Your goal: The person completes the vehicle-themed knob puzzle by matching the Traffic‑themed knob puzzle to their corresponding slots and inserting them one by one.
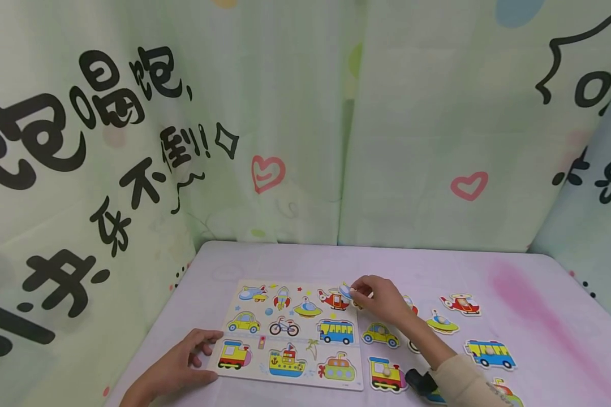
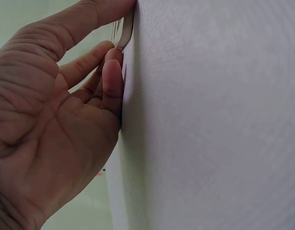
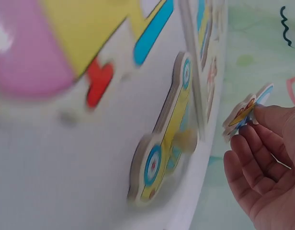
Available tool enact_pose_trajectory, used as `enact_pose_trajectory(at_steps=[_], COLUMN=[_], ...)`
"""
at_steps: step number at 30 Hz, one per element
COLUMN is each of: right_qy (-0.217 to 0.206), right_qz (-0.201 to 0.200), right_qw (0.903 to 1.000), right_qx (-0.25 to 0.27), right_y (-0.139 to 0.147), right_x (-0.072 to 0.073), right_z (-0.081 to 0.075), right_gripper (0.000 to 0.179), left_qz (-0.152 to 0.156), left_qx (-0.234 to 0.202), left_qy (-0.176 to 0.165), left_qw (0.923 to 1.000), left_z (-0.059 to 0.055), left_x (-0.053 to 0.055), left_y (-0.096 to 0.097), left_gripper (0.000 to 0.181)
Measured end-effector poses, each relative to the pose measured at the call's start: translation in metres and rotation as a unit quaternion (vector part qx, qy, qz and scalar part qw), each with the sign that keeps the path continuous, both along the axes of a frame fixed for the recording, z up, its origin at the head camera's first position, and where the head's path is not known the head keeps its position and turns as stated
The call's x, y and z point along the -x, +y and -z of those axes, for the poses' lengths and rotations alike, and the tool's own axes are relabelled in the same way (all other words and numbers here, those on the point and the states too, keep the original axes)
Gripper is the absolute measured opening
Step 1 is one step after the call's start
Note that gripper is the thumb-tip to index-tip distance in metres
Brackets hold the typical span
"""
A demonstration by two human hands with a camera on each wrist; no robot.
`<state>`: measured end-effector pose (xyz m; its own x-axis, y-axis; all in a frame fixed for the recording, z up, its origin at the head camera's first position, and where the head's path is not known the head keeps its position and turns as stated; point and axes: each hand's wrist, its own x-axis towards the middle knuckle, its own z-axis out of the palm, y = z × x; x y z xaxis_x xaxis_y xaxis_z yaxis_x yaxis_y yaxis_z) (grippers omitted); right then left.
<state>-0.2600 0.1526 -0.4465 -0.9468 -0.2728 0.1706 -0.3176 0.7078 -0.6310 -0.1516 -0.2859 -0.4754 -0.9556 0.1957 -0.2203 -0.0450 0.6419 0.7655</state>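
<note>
A white picture puzzle board [image 1: 259,362] with printed vehicles lies flat on the table. My left hand [image 1: 183,362] rests at its left edge, thumb near the front corner and fingers bent loosely against the side. In the left wrist view, the hand [image 2: 56,110] is beside the tabletop, and only a sliver of board edge shows. Above the board's far right corner, my right hand [image 1: 382,297] pinches an airplane puzzle piece [image 3: 245,112] between thumb and fingers. That piece is tilted and raised off the table; in the head view, fingers cover part of it.
Loose puzzle pieces lie right of the board: a yellow car [image 1: 381,336] with a knob, a train [image 1: 387,373], a flying saucer [image 1: 442,323], a helicopter [image 1: 460,305] and a bus [image 1: 490,354]. The right forearm covers others. A printed curtain [image 1: 305,113] surrounds the table.
</note>
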Motion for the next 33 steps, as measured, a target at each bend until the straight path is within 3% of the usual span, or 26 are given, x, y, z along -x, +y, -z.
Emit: enact_pose_trajectory(at_steps=[14,27,33], right_qy=[0.005,0.01,0.002], right_qz=[-0.036,-0.041,-0.046], right_qw=[0.9966,0.9959,0.9956], right_qx=[0.074,0.08,0.081], right_y=[-0.047,-0.083,-0.09], right_x=[0.001,0.006,0.003], right_z=[0.001,-0.002,0.003], right_gripper=[0.01,0.007,0.008], left_qz=[-0.001,0.001,-0.02], left_qx=[0.001,0.003,0.002], left_qy=[-0.002,0.015,-0.009], left_qw=[1.0,0.9999,0.9997], left_z=[0.001,0.001,0.003], left_x=[0.003,0.004,0.001], left_y=[-0.002,-0.001,0.0], left_gripper=[0.077,0.077,0.078])
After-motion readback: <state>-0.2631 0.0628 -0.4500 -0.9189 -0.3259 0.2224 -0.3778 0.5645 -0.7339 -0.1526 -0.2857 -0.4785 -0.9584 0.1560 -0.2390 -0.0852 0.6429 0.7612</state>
